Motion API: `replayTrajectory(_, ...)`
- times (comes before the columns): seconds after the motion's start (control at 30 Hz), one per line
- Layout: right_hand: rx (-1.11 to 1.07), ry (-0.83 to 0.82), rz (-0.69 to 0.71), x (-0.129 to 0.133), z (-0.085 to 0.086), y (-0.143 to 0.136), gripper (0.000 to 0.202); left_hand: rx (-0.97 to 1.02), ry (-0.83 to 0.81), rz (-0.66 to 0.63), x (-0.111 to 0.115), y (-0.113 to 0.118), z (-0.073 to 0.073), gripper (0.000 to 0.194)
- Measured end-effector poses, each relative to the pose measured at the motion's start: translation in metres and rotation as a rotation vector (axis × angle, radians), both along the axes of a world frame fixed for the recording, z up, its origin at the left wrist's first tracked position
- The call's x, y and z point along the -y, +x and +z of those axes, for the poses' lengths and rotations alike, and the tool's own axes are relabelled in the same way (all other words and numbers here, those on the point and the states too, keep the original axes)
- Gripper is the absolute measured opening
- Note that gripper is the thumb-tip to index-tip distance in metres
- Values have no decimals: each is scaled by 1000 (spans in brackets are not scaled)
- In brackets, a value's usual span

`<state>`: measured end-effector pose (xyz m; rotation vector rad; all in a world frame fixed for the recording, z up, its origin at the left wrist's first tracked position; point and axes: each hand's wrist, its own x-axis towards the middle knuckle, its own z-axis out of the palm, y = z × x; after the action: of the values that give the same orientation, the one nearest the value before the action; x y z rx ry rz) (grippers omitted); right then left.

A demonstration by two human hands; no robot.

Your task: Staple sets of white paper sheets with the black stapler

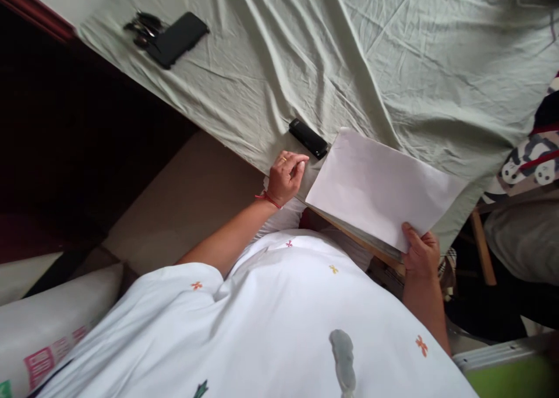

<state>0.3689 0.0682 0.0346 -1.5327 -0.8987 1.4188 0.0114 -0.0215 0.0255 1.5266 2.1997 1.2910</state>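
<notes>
My right hand (pixel 420 251) grips the near right corner of white paper (pixel 384 182), thumb on top and fingers underneath. The paper lies at a slant over the table's front edge, and I cannot tell how many sheets there are. Left of the paper, my left hand (pixel 286 177) is closed in a pinch, with thumb and forefinger together. Whatever is between those fingertips, if anything, is too small to make out. Just beyond this hand lies a black stapler (pixel 308 138) on the cloth, close to the paper's left edge and not held.
A wrinkled pale green cloth (pixel 262 54) covers the table. A black phone (pixel 179 39) and a bunch of keys (pixel 146 28) lie at the far left. Panda-print fabric (pixel 530 162) is at the right, near a wooden leg (pixel 483 247). A white printed sack (pixel 61 328) stands lower left.
</notes>
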Motion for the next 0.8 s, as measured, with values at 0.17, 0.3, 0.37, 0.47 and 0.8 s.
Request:
replayTrajectory(0.17, 16, 13, 26, 1, -7, 8, 38, 237, -152, -124, -3, 18, 7, 38)
replayTrajectory(0.3, 35, 30, 26, -1, -11, 10, 38, 327, -266, -214, -9, 17, 8, 31)
replayTrajectory(0.37, 43, 39, 28, -1, -11, 9, 38, 369, -276, -255, -10, 14, 7, 24)
replayTrajectory(0.47, 59, 63, 28, 0, -9, 6, 40, 405, -258, -272, -10, 11, 5, 20)
replayTrajectory(0.8, 52, 170, 24, -1, -7, -7, 34, 265, -229, -183, -13, 14, 12, 45)
